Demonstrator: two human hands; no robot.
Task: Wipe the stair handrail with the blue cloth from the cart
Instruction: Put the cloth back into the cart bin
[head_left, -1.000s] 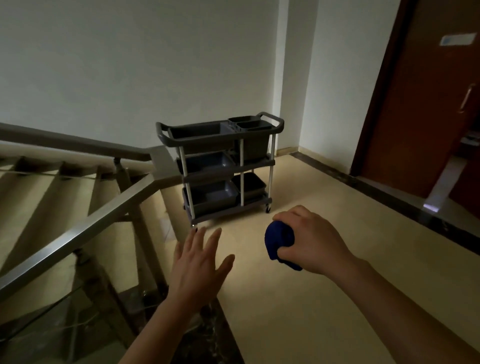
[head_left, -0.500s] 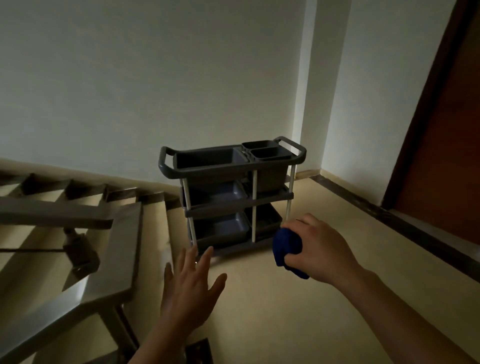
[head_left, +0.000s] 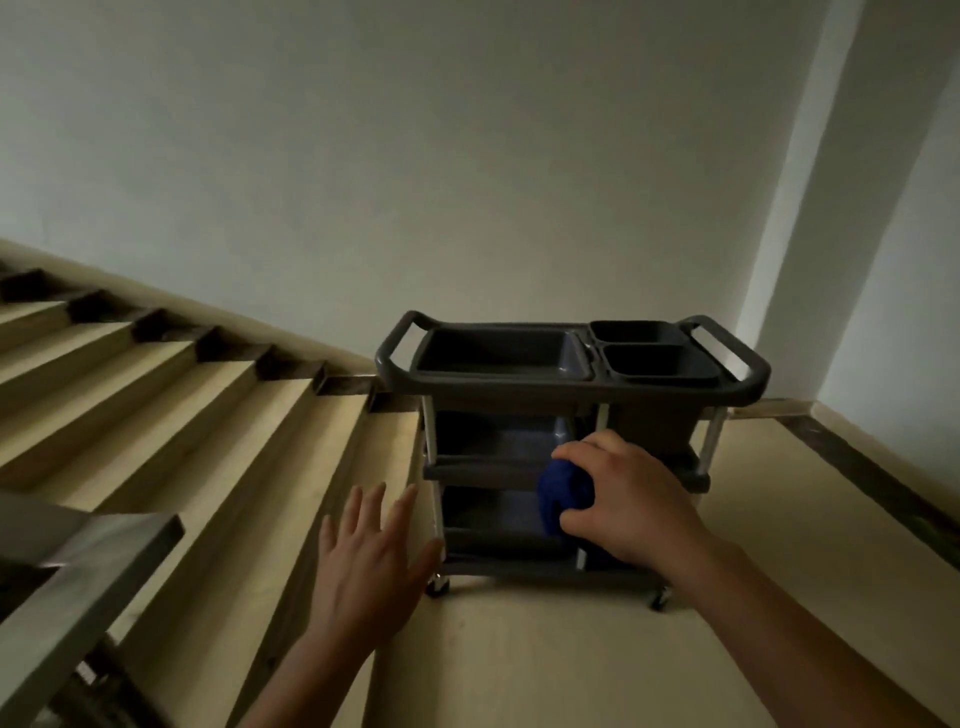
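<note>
Now the right hand (head_left: 631, 501) grips the bunched blue cloth (head_left: 563, 493).

Blue cloth (head_left: 563, 493) bunched up, gripped in right hand (head_left: 631, 501) in front of cart (head_left: 571, 387) (grey, 3 shelves). Handrail (head_left: 67, 587) flat, metal, left of cart.

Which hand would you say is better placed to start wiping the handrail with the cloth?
Probably the right hand: it already grips the bunched blue cloth, in front of the cart. The left hand is open and empty, though nearer the handrail at lower left.
</note>
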